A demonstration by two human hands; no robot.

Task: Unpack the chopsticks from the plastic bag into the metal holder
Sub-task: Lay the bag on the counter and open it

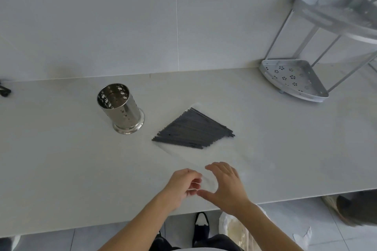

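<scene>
The dark chopsticks point(193, 128) lie fanned out inside the clear plastic bag point(220, 157) on the counter point(61, 169), just beside the upright, seemingly empty metal holder point(120, 108). At the bag's near end the left hand point(181, 185) pinches the film between thumb and fingers, while the right hand point(226, 185) rests spread and loose on it, gripping nothing clearly. This looks like the opening step; next, the mouth needs parting so a hand can reach the sticks.

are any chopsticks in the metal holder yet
No, the metal holder stands empty, and the chopsticks lie bunched in the plastic bag beside it.
</scene>
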